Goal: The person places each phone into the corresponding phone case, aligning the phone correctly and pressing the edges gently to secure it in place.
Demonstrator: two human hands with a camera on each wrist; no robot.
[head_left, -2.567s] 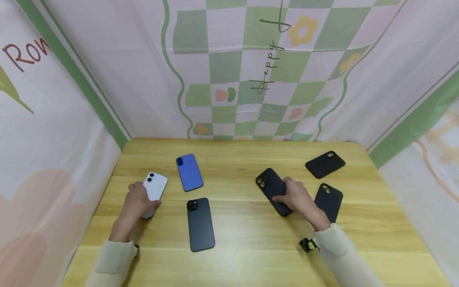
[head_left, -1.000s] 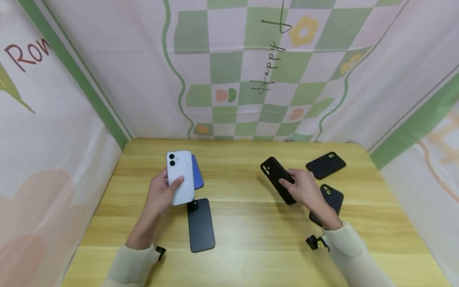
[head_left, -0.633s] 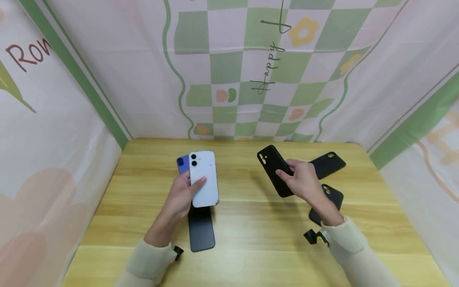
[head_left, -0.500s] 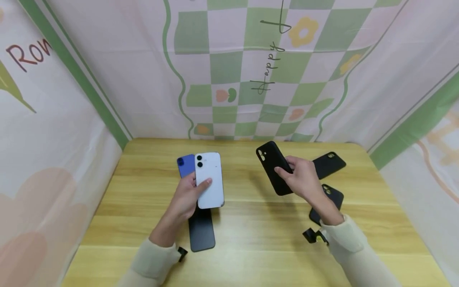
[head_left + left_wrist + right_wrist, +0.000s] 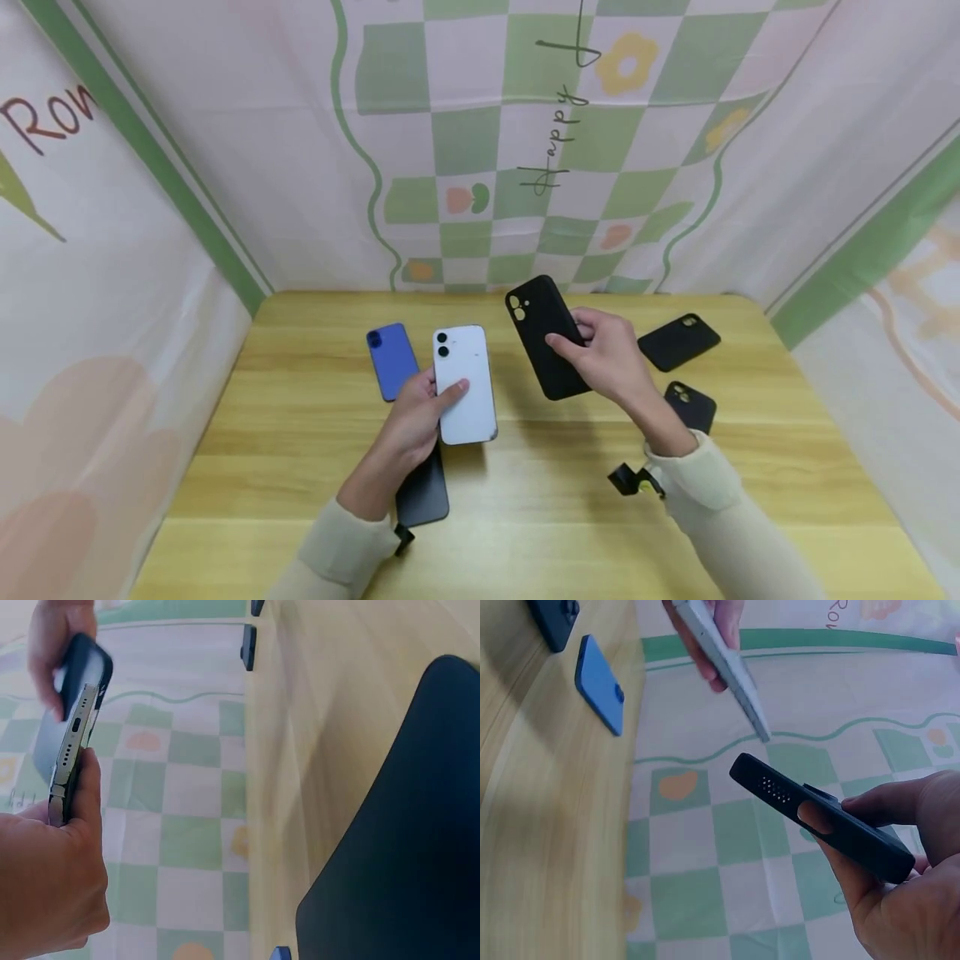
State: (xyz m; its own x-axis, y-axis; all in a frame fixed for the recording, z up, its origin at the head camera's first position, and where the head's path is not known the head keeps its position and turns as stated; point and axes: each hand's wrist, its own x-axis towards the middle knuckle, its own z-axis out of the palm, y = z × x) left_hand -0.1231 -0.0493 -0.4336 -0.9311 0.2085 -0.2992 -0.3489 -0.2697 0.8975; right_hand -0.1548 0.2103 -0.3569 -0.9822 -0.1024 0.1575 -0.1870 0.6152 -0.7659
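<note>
My left hand (image 5: 412, 417) grips a white smartphone (image 5: 463, 404) by its left edge, thumb across the back beneath two camera lenses. The phone's bottom edge, with its charging port, faces the left wrist camera. My right hand (image 5: 611, 354) holds a black phone case (image 5: 547, 342) by its right side, thumb on its back and camera cutouts at the upper left. In the right wrist view the case (image 5: 817, 817) shows its speaker holes and port opening. Both things are raised above the table, side by side with a small gap between them in the head view.
On the wooden table (image 5: 247, 467) lie a blue phone (image 5: 393, 358) and a dark grey phone (image 5: 423, 496), the latter partly under my left hand in view. Two more black cases, one farther back (image 5: 678, 342) and one nearer (image 5: 692, 408), lie at the right. A patterned cloth hangs behind.
Both things were on the table at first and have been lifted. My left hand brought the white phone rightward past the blue phone; my right hand raised the case and moved it left.
</note>
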